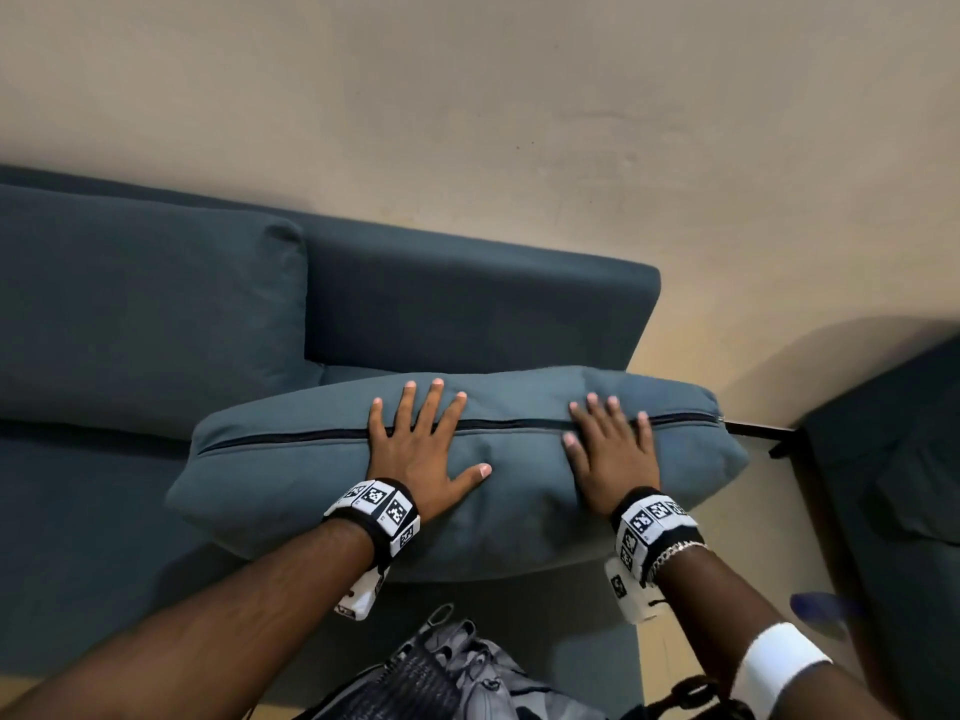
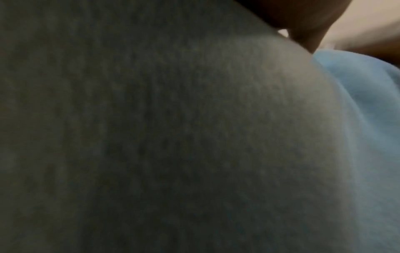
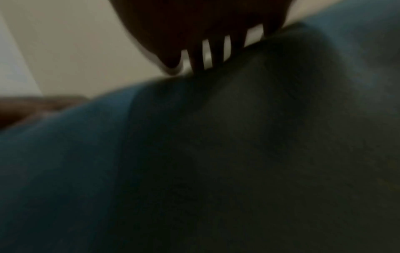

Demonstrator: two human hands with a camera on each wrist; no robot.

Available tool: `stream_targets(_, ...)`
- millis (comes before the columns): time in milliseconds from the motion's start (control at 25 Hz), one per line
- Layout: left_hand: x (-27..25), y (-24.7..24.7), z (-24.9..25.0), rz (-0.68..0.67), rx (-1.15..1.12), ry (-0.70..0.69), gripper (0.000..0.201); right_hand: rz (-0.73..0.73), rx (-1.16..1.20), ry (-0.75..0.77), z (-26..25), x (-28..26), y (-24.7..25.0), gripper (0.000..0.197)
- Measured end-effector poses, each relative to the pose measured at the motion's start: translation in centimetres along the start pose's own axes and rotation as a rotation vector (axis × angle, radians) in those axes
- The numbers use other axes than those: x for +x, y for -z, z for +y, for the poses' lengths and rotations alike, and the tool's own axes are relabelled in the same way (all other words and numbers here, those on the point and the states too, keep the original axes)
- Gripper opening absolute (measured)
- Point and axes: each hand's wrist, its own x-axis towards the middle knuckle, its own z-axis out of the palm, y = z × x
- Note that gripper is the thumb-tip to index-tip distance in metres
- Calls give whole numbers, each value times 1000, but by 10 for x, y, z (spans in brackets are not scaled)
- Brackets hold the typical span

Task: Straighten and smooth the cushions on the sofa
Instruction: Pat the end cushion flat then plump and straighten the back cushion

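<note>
A long blue-grey cushion (image 1: 291, 475) lies across the right end of the dark blue sofa (image 1: 467, 314), zipper side up, its right end past the sofa's edge. My left hand (image 1: 421, 444) lies flat on its middle with fingers spread over the zipper. My right hand (image 1: 610, 449) presses flat on it further right. A second cushion (image 1: 150, 314) leans against the backrest at the left. In the left wrist view the cushion fabric (image 2: 173, 137) fills the frame. In the right wrist view my right hand's fingers (image 3: 216, 51) rest on the cushion (image 3: 194, 171).
A beige wall (image 1: 519, 96) rises behind the sofa. Another dark blue seat (image 1: 893, 485) stands at the right, with a strip of floor (image 1: 769, 511) between. A grey bag (image 1: 447, 672) hangs below my arms at the sofa's front.
</note>
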Motion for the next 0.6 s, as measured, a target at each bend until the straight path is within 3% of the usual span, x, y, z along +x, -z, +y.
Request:
stream_targets(40,0,-2,0,-2,6,-16,99,-202,-64,7,7,4,-10,93)
stream_targets(80,0,-5,0,3,15,-33,98,-268,-48,-15,10,7,-10,84)
stream_targets(120,0,-7,-1,26,17,-40,98,-163,90,-43,9,12,-2,67)
stream_targets(200,-1,-10,-8,79,-1,-29,96,273,403,-65,8,19,28,46)
stream_targets(240,-2,-11,-11,93,-4,-35,95,491,451,-70,9,18,40,45)
stream_targets(280,-3,-12,-14,95,-6,-45,95,619,413,-75,17,16,45,49)
stream_targets(320,-3,-12,-17,92,-9,-50,96,632,310,-105,27,16,40,56)
stream_targets(360,-3,-12,-19,92,-12,-50,96,478,197,-156,35,17,28,64)
stream_targets(440,-2,-13,-15,79,-22,-73,96,-67,19,-218,56,14,-10,80)
stream_targets(480,-3,-14,-12,69,-17,-94,95,-235,-3,-237,67,18,-18,80)
stream_targets(520,-4,-16,-10,62,-5,-110,94,-267,30,-261,71,20,-16,74)
stream_targets(600,-4,-17,-14,87,6,-90,94,19,195,-271,68,26,4,59)
